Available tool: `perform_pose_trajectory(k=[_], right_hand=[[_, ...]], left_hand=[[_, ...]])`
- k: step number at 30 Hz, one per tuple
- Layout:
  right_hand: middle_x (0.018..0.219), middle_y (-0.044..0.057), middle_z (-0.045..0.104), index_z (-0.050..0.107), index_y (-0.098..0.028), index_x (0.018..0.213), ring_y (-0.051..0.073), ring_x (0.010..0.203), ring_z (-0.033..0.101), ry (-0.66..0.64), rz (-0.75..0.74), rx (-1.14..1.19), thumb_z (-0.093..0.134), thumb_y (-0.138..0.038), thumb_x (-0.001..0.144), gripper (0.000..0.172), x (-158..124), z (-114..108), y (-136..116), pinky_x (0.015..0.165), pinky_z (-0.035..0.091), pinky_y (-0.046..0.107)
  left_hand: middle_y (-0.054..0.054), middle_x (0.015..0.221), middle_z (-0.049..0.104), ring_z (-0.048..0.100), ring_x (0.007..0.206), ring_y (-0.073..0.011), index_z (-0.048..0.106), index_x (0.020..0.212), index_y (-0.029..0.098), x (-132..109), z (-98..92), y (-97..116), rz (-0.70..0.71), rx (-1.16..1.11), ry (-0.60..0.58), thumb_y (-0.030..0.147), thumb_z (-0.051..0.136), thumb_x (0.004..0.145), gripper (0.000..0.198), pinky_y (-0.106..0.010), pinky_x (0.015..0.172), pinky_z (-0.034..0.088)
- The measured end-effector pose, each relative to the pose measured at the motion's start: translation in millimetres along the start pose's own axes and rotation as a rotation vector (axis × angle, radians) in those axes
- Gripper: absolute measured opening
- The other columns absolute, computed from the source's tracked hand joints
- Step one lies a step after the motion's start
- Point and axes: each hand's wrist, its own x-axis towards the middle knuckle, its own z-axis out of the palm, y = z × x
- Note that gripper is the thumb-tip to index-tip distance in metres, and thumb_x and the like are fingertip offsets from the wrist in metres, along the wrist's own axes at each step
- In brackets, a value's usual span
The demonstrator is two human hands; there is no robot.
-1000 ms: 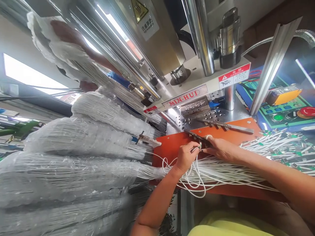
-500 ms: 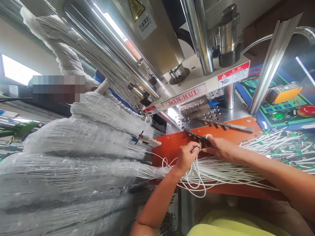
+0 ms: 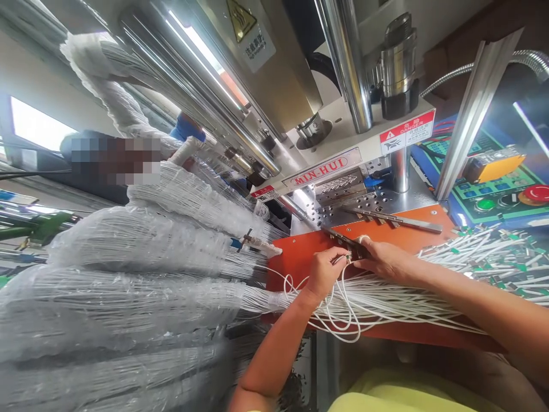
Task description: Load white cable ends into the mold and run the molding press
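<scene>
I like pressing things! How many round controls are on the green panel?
3, in a row on the green panel: green button, dark knob, red button. More may be hidden.

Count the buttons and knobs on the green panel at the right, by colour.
Red: 1 mushroom stop button
Green: 1 round button
Black: 1 knob
Total: 3

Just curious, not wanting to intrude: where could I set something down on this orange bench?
Bare orange plate shows between the plastic-wrapped cable bundles and the left hand; a strip lies between the steel bar and the loose cable pile. White cables crowd the plate's lower part.
</scene>
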Motion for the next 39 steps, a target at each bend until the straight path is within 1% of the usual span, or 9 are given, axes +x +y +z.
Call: perform_pose_trajectory(k=[5, 8, 12, 16, 19, 24, 29, 32, 39], right_hand=[[0.084, 0.006, 0.063, 0.034, -0.024, 0.092, 0.021, 0.072, 0.058, -0.014, -0.002, 0.057, 0.048, -0.044, 0.088, 0.025, 0.9, 0.4, 3.2, 0.064, 0.038, 0.030], [0.081, 0.005, 0.062, 0.035, -0.024, 0.095, 0.021, 0.070, 0.057, -0.016, -0.008, 0.048, 0.047, -0.046, 0.088, 0.026, 1.6, 1.7, 5.4, 0.063, 0.038, 0.030], [0.081, 0.005, 0.062, 0.035, -0.025, 0.093, 0.021, 0.070, 0.057, -0.030, 0.003, 0.055, 0.048, -0.045, 0.088, 0.025, 2.1, 2.9, 5.7, 0.062, 0.038, 0.030], [0.081, 0.005, 0.063, 0.036, -0.025, 0.092, 0.021, 0.070, 0.058, -0.026, 0.001, 0.069, 0.048, -0.044, 0.088, 0.024, 2.3, 2.7, 4.8, 0.063, 0.038, 0.030], [0.080, 0.005, 0.062, 0.036, -0.024, 0.093, 0.021, 0.069, 0.058, -0.032, 0.008, 0.052, 0.048, -0.045, 0.088, 0.024, 1.1, 1.0, 3.6, 0.063, 0.038, 0.030], [0.079, 0.004, 0.060, 0.034, -0.025, 0.094, 0.022, 0.070, 0.057, -0.034, 0.009, 0.040, 0.046, -0.047, 0.088, 0.027, -1.7, -2.3, 0.9, 0.063, 0.038, 0.030], [0.077, 0.003, 0.059, 0.032, -0.025, 0.091, 0.021, 0.069, 0.056, -0.057, 0.020, 0.041, 0.046, -0.047, 0.088, 0.026, -1.6, -3.9, -2.0, 0.062, 0.036, 0.030], [0.077, 0.003, 0.059, 0.032, -0.025, 0.090, 0.021, 0.069, 0.056, -0.057, 0.030, 0.041, 0.046, -0.046, 0.088, 0.025, -1.0, -3.8, -1.9, 0.062, 0.036, 0.029], [0.078, 0.003, 0.060, 0.034, -0.025, 0.094, 0.022, 0.070, 0.058, -0.042, 0.009, 0.045, 0.046, -0.046, 0.088, 0.025, 0.5, 0.1, 5.3, 0.062, 0.037, 0.029]], left_hand=[[-0.008, 0.100, 0.071, 0.060, 0.104, -0.0218, 0.076, 0.090, 0.022, 3.0, -29.6, 14.4, 0.049, -0.078, -0.104, 0.024, 0.071, 0.077, 0.014, -0.035, 0.098, 0.043], [-0.008, 0.088, 0.072, 0.064, 0.090, -0.0191, 0.072, 0.097, 0.020, 0.5, -42.3, 18.5, -0.064, -0.159, -0.175, 0.030, 0.068, 0.081, 0.020, -0.033, 0.090, 0.046], [-0.006, 0.074, 0.070, 0.065, 0.073, -0.0162, 0.064, 0.107, 0.016, -1.8, -44.9, 17.8, -0.223, -0.435, -0.252, 0.037, 0.072, 0.078, 0.037, -0.030, 0.078, 0.047], [-0.006, 0.073, 0.067, 0.063, 0.068, -0.0150, 0.064, 0.098, 0.014, -1.2, -42.2, 16.1, -0.329, -0.735, -0.183, 0.043, 0.076, 0.073, 0.040, -0.031, 0.076, 0.049], [-0.005, 0.074, 0.068, 0.058, 0.061, -0.0099, 0.066, 0.094, 0.014, -0.6, -41.8, 13.7, -0.389, -0.832, -0.074, 0.037, 0.081, 0.067, 0.039, -0.023, 0.063, 0.046], [-0.004, 0.074, 0.072, 0.052, 0.053, -0.0059, 0.066, 0.091, 0.015, 3.3, -40.8, 1.7, -0.211, -0.490, 0.099, 0.032, 0.077, 0.072, 0.028, -0.018, 0.052, 0.038], [-0.005, 0.079, 0.074, 0.065, 0.068, -0.0138, 0.073, 0.081, 0.017, 9.5, -29.4, -11.6, 0.000, -0.098, 0.043, 0.031, 0.074, 0.075, 0.016, -0.025, 0.065, 0.050], [-0.006, 0.083, 0.074, 0.068, 0.077, -0.0164, 0.074, 0.081, 0.018, 10.8, -20.3, -17.2, 0.073, 0.006, 0.026, 0.027, 0.072, 0.077, 0.010, -0.026, 0.070, 0.052], [-0.005, 0.079, 0.072, 0.064, 0.071, -0.0137, 0.074, 0.081, 0.019, 10.1, -12.7, -21.7, 0.193, 0.128, 0.077, 0.021, 0.071, 0.079, 0.005, -0.023, 0.065, 0.050]])
